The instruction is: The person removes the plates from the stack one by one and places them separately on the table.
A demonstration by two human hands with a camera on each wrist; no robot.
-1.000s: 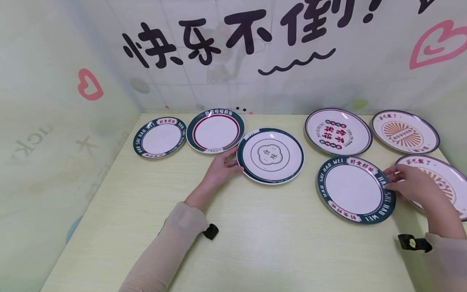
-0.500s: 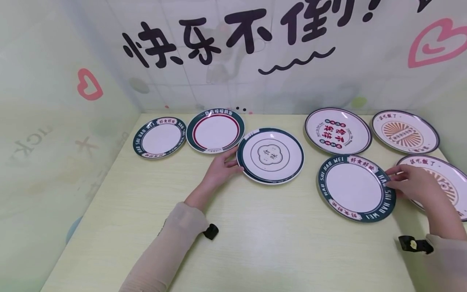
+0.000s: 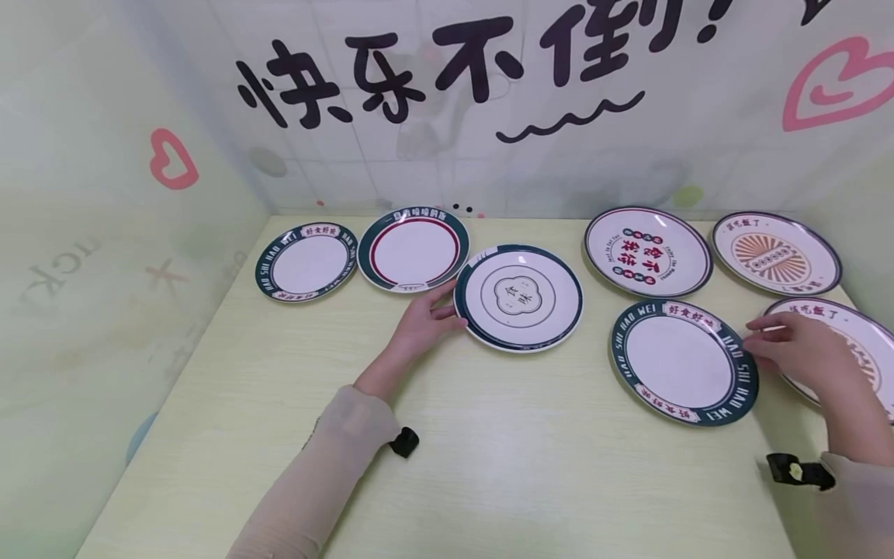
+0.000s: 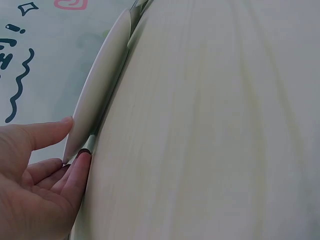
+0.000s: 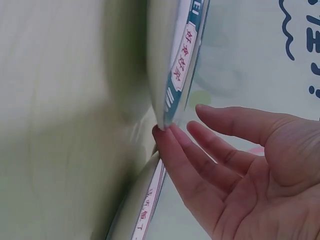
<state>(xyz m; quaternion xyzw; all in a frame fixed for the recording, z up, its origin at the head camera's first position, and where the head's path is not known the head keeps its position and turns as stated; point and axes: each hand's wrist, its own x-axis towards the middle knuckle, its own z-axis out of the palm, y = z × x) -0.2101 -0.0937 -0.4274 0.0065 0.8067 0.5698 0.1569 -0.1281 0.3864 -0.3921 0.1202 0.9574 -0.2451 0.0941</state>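
My left hand (image 3: pixel 422 326) grips the left rim of a white plate (image 3: pixel 517 299) with a dark green edge and a flower-shaped emblem. In the left wrist view, the thumb (image 4: pixel 52 132) lies against that rim and the fingertips are at its lower end. My right hand (image 3: pixel 803 353) is at the right rim of a green-bordered plate (image 3: pixel 677 361) with lettering and a plain white middle. From the right wrist view, straight fingers touch the rim from below, while the thumb (image 5: pixel 235 120) is apart from it. Its underside stands above the table there.
A second lettered plate (image 3: pixel 307 262) and a red-ringed plate (image 3: pixel 417 252) lie at the back left. A red-character plate (image 3: pixel 646 252) and two sunburst plates, one at the back (image 3: pixel 775 252) and one nearer (image 3: pixel 876 341), are at right. Walls border the pale table (image 3: pixel 489 466).
The green-bordered lettered plate has shifted slightly rightward. My right hand has moved slightly right, and its fingers no longer overlap the rim as much. My left hand and its plate look unmoved.
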